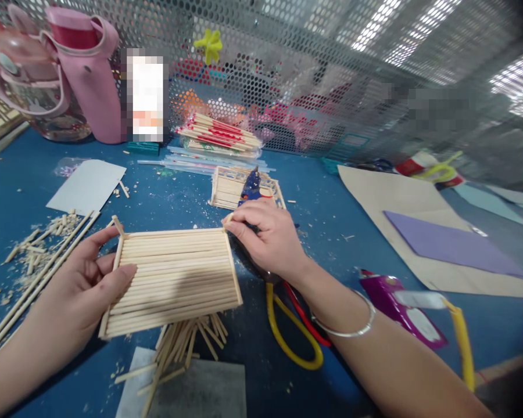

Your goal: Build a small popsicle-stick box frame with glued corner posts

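My left hand (91,278) grips the left end of a flat panel (178,270) made of pale wooden sticks laid side by side, its thumb on top. A short stick (118,225) stands up at the panel's far left corner. At the far right corner my right hand (264,232) pinches a small stick piece (229,218) between thumb and fingers. Just beyond that hand, a blue glue gun (251,184) rests on a second stick frame (226,188). Loose short sticks (183,342) lie beneath the panel's near edge.
Yellow-handled pliers (296,348) lie under my right wrist. Stick scraps (35,249) and long sticks (52,270) are at left. Pink bottles (89,81), a packet of sticks (220,136) and a metal mesh (296,75) stand behind. Purple paper (448,244) and a yellow-handled knife (462,342) are at right.
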A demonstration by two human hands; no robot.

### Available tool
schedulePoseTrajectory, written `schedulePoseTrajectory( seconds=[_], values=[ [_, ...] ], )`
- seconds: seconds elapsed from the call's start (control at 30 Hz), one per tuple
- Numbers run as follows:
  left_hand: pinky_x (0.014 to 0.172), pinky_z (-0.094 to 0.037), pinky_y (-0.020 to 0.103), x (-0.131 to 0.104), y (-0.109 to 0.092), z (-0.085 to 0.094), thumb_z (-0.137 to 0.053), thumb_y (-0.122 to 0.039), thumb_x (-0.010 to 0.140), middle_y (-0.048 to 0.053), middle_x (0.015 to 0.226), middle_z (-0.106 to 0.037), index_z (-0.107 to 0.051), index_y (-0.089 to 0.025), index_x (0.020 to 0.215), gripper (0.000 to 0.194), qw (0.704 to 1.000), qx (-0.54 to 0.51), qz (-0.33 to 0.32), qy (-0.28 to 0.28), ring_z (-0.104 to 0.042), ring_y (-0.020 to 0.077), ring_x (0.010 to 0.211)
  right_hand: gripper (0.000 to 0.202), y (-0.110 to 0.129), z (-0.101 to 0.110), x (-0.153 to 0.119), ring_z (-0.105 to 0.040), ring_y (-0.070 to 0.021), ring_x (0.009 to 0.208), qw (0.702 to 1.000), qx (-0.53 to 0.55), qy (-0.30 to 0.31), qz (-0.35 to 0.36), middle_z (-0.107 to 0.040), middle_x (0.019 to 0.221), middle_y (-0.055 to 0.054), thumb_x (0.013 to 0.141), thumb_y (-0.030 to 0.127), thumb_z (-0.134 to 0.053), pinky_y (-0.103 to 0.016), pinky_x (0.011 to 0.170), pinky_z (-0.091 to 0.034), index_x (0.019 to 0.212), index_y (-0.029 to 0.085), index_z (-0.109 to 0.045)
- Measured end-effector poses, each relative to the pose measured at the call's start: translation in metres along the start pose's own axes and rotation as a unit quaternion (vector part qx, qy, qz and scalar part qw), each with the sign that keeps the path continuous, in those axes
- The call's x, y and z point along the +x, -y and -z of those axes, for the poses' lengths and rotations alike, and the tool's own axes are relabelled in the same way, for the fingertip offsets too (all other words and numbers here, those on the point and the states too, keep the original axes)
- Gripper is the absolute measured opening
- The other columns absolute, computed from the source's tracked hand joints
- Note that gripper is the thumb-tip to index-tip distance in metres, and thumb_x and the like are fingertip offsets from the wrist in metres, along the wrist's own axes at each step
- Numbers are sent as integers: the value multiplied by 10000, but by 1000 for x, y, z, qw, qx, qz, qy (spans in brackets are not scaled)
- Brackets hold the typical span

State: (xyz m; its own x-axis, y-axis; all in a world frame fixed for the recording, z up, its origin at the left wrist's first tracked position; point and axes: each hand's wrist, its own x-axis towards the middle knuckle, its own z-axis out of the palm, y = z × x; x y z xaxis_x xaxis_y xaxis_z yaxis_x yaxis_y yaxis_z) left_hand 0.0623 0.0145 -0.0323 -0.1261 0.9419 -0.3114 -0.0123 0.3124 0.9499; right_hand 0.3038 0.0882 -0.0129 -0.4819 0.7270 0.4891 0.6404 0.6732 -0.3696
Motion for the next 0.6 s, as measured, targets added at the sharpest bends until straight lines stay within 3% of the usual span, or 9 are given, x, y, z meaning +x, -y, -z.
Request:
schedulePoseTrajectory(
  seconds=[0.3, 0.37, 0.47, 0.53, 0.6],
  values=[
    [367, -414, 169, -1, 1, 0, -710, -429, 559, -61, 489, -550, -421, -211, 1172, 711, 1000, 16, -14, 3, -517, 115, 417, 172, -1, -1, 0, -585, -134, 698, 1000, 10, -2, 3, -658, 715, -9, 833, 245, -517, -314, 715, -392, 704, 183, -612],
    [372, -423, 171, -1, 0, 0, -719, -429, 545, -54, 502, -568, -413, -211, 1173, 732, 1000, 10, -11, 4, -538, 124, 430, 120, -4, 1, -2, -566, -134, 688, 1000, 27, -12, 1, -631, 712, -4, 801, 259, -536, -313, 709, -398, 827, 183, -625],
    [389, -434, 169, -1, 1, 1, -724, -420, 548, -51, 521, -580, -418, -221, 1162, 714, 1000, 4, -5, 8, -549, 120, 441, 389, -7, 4, -6, -517, -138, 664, 997, 60, -43, -9, -569, 734, 2, 764, 255, -508, -314, 675, -408, 1146, 190, -535],
    [399, -440, 171, -1, 1, 1, -721, -422, 554, -51, 526, -583, -420, -229, 1162, 705, 1000, 5, -5, 8, -545, 115, 439, 426, -7, 5, -8, -501, -148, 657, 996, 47, -76, 5, -547, 719, -1, 768, 233, -462, -329, 670, -401, 1190, 207, -520],
    [403, -442, 176, -1, 1, 1, -720, -423, 550, -49, 523, -585, -419, -227, 1165, 711, 1000, 5, -4, 5, -549, 120, 444, 371, -7, 4, -10, -505, -157, 647, 994, 3, -103, 40, -548, 674, -3, 772, 208, -444, -351, 688, -386, 1112, 221, -592]
  ],
)
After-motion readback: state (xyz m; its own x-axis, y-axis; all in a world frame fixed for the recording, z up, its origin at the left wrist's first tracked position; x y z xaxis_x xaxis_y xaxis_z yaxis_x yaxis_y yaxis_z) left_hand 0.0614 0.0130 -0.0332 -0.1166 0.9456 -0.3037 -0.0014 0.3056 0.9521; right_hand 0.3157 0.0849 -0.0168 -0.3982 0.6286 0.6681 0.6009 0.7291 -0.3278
